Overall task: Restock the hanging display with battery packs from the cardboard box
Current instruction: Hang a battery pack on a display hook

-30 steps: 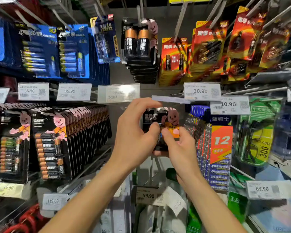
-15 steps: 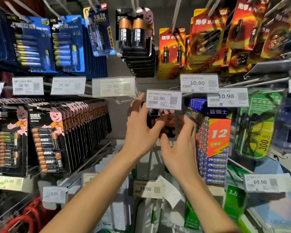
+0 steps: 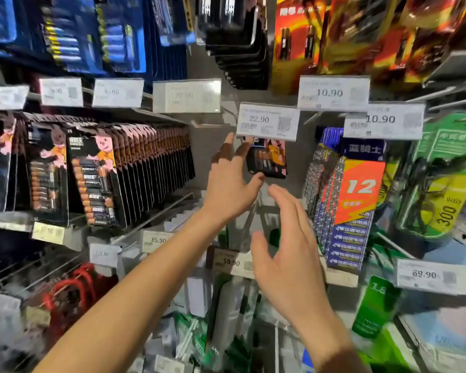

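The grey back panel of the hanging display (image 3: 213, 152) carries rows of metal pegs fronted by white price tags (image 3: 186, 96). The upper pegs hold blue battery cards (image 3: 73, 36) at left, stacked black blister packs (image 3: 240, 55) at centre and red-and-yellow battery cards (image 3: 293, 44) at right. On the lower row a dense file of black rabbit-printed battery cards (image 3: 145, 168) hangs at left. A single black battery pack (image 3: 267, 162) sits below the 22.90 tag (image 3: 268, 121), its top hidden behind it. Blue-and-orange packs marked 12 (image 3: 358, 195) and green packs (image 3: 436, 184) hang to its right.
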Demonstrator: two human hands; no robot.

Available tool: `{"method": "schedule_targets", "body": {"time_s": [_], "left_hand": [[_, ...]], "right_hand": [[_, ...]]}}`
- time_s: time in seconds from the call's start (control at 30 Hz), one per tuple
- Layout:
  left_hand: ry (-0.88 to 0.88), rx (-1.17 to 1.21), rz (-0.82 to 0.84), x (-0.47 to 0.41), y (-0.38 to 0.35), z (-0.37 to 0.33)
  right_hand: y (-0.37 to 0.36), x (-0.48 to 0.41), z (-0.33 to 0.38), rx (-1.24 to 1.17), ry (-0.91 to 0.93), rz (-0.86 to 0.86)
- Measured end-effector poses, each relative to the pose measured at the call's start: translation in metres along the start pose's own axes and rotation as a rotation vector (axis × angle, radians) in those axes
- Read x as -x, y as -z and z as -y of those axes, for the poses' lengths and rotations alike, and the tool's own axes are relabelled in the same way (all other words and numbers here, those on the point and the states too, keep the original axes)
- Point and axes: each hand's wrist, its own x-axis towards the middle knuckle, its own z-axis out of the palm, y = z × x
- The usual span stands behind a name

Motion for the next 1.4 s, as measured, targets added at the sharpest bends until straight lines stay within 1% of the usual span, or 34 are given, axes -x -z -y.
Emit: {"method": "schedule_targets", "body": {"time_s": [0.1, 0.17, 0.23, 0.3, 0.37, 0.43, 0.6, 0.7, 0.77, 0.87, 0.97, 1.03, 1.13, 1.2, 1.3, 1.4], "left_hand": [[-0.012, -0.002, 0.001, 0.067, 0.023, 0.0], [0.002, 0.003, 0.011, 0.125, 0.042, 0.001], [0.052, -0.011, 0.059, 0.185, 0.056, 0.007], [0.162, -0.065, 0.129, 0.249, 0.063, 0.02], [0.346, -0.092, 0.204, 0.31, 0.069, 0.035], [0.522, -0.108, 0.262, 0.367, 0.077, 0.043], [0.809, -0.177, 0.298, 0.485, 0.095, 0.038], [0.979, -0.183, 0.303, 0.537, 0.101, 0.033], [1.068, -0.168, 0.304, 0.561, 0.104, 0.032], [1.11, -0.131, 0.33, 0.58, 0.111, 0.04], [1.134, -0.067, 0.318, 0.582, 0.121, 0.061], [1.16, 0.016, 0.309, 0.578, 0.13, 0.082], [1.227, 0.17, 0.315, 0.573, 0.141, 0.126], [1.23, 0.219, 0.344, 0.572, 0.146, 0.16], [1.179, 0.238, 0.462, 0.579, 0.143, 0.22], [1.109, 0.246, 0.67, 0.592, 0.133, 0.279]], "right_hand": [[-0.004, 0.033, -0.016, 0.002, 0.034, 0.097], [-0.015, 0.061, -0.028, -0.012, 0.01, 0.164], [-0.032, 0.095, -0.037, -0.051, -0.032, 0.232], [-0.053, 0.135, -0.042, -0.097, -0.072, 0.302], [-0.071, 0.173, -0.044, -0.151, -0.11, 0.36], [-0.088, 0.207, -0.043, -0.216, -0.13, 0.462], [-0.128, 0.278, -0.037, -0.292, -0.139, 0.799], [-0.149, 0.318, -0.026, -0.275, -0.083, 0.988], [-0.157, 0.339, -0.017, -0.243, -0.04, 1.098], [-0.163, 0.361, -0.007, -0.222, -0.058, 1.24], [-0.173, 0.375, -0.003, -0.202, -0.112, 1.299], [-0.182, 0.38, 0.001, -0.189, -0.175, 1.314], [-0.203, 0.386, 0.012, -0.152, -0.295, 1.298], [-0.222, 0.391, 0.023, -0.14, -0.383, 1.274], [-0.26, 0.4, 0.043, -0.091, -0.497, 1.233], [-0.301, 0.412, 0.063, -0.053, -0.614, 1.177]]}}
